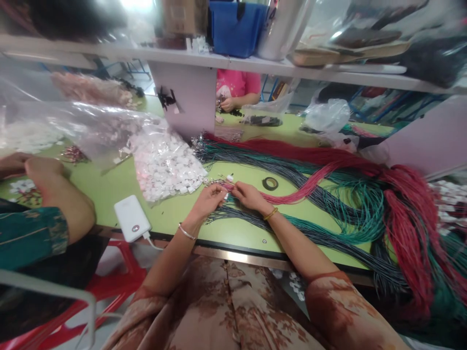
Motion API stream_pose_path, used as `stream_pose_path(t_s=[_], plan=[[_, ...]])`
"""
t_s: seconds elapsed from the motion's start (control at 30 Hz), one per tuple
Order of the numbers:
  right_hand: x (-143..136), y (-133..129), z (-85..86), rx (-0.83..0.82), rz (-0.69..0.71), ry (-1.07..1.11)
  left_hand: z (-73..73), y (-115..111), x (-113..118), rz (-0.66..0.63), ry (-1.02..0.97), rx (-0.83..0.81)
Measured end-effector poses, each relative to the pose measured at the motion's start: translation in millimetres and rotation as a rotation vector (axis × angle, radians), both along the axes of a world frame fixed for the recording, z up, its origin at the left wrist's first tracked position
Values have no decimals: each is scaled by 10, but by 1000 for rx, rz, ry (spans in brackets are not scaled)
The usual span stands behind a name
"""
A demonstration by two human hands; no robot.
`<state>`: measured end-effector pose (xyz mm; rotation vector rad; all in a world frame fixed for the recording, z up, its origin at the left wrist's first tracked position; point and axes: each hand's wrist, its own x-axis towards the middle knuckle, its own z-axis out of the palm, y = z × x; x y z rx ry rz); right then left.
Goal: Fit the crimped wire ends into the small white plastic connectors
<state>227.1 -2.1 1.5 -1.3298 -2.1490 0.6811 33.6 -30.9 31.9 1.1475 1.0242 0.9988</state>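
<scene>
My left hand (pixel 211 199) is closed in a pinch on a small white connector (pixel 226 196). Beside it, my right hand (pixel 247 194) has its fingers pressed together at the ends of thin wires; which wire it grips is too small to make out. Red wires (pixel 292 197) run off to the right behind my right wrist. Green and dark grey wires (pixel 251 218) lie under and in front of my hands, with their ends by my left hand. Another white connector (pixel 230 178) rests just beyond my fingers.
A clear bag of white connectors (pixel 166 163) lies to the left, a white power bank (pixel 132 218) at the table edge. A roll of black tape (pixel 270 183) sits behind my right hand. Long wire bundles (pixel 408 214) hang at right. A co-worker's arm (pixel 54 194) is at left.
</scene>
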Motion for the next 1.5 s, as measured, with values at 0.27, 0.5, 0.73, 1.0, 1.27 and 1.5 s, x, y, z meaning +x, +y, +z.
stream_pose_path(t_s=[0.27, 0.5, 0.73, 1.0, 1.27, 1.5], plan=[[-135, 40, 328, -75, -54, 308, -154, -17, -59, -44, -152, -82], [-351, 15, 444, -165, -16, 499, -171, -11, -34, 34, -313, -127], [-253, -170, 263, -174, -116, 440, -235, 10, -22, 42, -434, -193], [-266, -279, 269, -155, -170, 355, -239, 18, -26, 15, -446, -169], [-248, -277, 286, -124, -149, 282, -213, 20, -42, 26, -424, -156], [-253, -287, 250, -42, -124, 214, -210, 14, -31, 25, -404, -176]])
